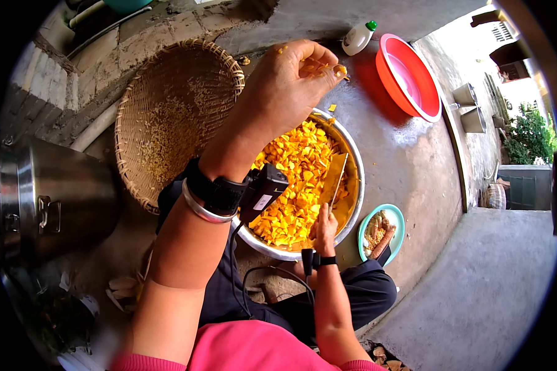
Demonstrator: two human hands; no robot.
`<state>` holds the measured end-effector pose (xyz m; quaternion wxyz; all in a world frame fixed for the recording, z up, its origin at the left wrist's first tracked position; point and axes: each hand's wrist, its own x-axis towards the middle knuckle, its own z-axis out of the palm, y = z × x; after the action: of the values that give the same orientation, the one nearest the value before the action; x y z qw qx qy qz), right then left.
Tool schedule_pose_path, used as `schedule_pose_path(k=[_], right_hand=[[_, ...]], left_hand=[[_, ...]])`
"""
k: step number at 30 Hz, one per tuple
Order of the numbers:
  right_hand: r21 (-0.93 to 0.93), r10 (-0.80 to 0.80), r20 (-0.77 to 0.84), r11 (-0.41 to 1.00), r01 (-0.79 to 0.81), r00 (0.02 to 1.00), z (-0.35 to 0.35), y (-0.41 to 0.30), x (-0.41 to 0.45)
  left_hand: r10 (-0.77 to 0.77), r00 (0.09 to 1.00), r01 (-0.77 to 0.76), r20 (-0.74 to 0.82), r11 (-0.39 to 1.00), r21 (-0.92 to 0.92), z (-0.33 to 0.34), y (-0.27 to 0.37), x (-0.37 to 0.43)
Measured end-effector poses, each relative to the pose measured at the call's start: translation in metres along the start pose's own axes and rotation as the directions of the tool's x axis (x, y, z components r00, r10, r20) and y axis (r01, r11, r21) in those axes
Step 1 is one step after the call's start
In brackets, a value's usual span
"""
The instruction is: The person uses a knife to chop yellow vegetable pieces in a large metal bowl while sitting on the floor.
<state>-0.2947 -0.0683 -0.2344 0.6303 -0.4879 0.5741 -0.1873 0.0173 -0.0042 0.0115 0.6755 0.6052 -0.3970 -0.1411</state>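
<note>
My left hand (297,83) is raised close to the camera, above the far side of a large metal basin (359,185). Its fingers curl toward the thumb, and small orange bits cling to the skin; whether a piece is pinched at the thumb tip is unclear. Chopped orange pieces (301,162), which look like pumpkin, are heaped in the basin. At the basin's right side my right hand (325,229) grips the handle of a broad-bladed knife (335,178), its blade pointing away from me, against the pieces. A black strap with a boxy device (264,185) encircles my left wrist.
A woven basket (123,143) with grain-like bits stands left, near a stainless steel pot (74,195). Right are a red basin (394,79), a white bottle (357,39) and a turquoise bowl (400,227) holding corncobs. A cable (234,259) hangs across my lap.
</note>
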Motion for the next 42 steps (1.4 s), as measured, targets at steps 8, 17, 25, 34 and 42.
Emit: schedule_pose_path(k=[8,17,25,34,42], right_hand=[[-0.525,-0.269,0.127,0.798,0.295,0.955,-0.098,-0.007,0.128],[-0.607,-0.367,0.332,0.623,0.494,0.869,-0.086,-0.061,0.184],[-0.765,-0.404,0.236,0.483,0.425,0.884,-0.04,-0.087,0.205],[-0.776,-0.336,0.375,0.397,0.491,0.864,-0.054,-0.075,0.173],[-0.726,-0.487,0.196,0.512,0.46,0.851,-0.053,-0.078,0.194]], left_hand=[[-0.045,0.999,0.045,0.003,0.997,-0.064,0.003,0.003,-0.002],[-0.106,0.994,0.107,0.025,0.994,-0.032,0.01,-0.002,0.015],[-0.143,0.989,0.145,0.035,0.987,-0.065,0.019,-0.014,0.021],[-0.171,0.984,0.174,0.043,0.98,-0.1,0.021,-0.013,0.023],[-0.142,0.989,0.145,0.04,0.987,-0.075,0.021,-0.014,0.024]])
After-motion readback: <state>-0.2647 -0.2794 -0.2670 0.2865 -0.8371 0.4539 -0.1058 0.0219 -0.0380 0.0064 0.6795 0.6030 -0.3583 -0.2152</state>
